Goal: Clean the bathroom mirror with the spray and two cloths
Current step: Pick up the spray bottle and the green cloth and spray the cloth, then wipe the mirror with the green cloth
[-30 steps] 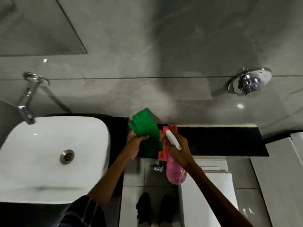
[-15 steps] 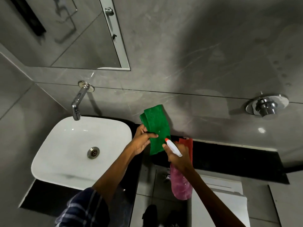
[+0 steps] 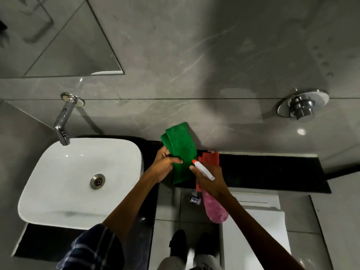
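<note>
My left hand grips a folded green cloth, held upright in front of the grey wall. My right hand holds a spray bottle with pink liquid and a white nozzle with a red tip, pointed toward the green cloth. A red cloth is pinched in the same right hand behind the bottle. The mirror hangs at the upper left above the sink; only its lower right corner shows.
A white basin sits on a black counter at the left, with a chrome tap above it. A chrome flush button is on the wall at right. A white toilet cistern stands below my right arm.
The view has tilted up and shifted, so the mirror's corner came into sight. Both hands keep their hold; the spray nozzle stays close to the green cloth.
</note>
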A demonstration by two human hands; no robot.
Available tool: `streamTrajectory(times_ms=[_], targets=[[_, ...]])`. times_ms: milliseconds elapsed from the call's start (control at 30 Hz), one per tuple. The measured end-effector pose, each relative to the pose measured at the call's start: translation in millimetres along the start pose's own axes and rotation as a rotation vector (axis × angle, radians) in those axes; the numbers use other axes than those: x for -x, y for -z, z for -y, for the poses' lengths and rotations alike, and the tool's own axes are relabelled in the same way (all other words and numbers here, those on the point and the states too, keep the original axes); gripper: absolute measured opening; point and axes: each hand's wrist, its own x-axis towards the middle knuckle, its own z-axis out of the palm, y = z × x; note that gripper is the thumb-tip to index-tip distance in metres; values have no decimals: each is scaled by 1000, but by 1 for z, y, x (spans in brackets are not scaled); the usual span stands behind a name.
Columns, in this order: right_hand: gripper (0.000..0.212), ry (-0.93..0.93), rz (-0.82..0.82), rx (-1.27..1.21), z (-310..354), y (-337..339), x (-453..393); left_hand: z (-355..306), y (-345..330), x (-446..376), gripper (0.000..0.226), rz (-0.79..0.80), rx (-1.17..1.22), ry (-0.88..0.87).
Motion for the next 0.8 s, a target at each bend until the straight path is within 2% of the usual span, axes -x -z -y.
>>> streamTrajectory(times_ms=[133, 234, 367, 500, 667, 734, 801], targets=[[16, -72, -108, 66, -29, 51, -18, 13, -15, -5, 60, 9, 19, 55], [26, -153, -268, 55, -47, 89, -38, 21, -20, -7, 57, 14, 47, 95], [40, -203, -421, 58, -63, 105, -65, 34, -24, -6, 58, 5, 61, 134], [55, -285, -412, 46, -71, 119, -80, 45, -22, -2, 59, -34, 72, 146], [54, -383, -300, 104, -69, 129, -73, 44, -13, 12, 62, -53, 104, 145], [52, -471, -311, 48, -74, 126, -56, 38, -12, 24, 64, -59, 123, 156], [29, -661, -382, 16, -83, 118, -37, 31, -14, 29, 68, -65, 131, 187]])
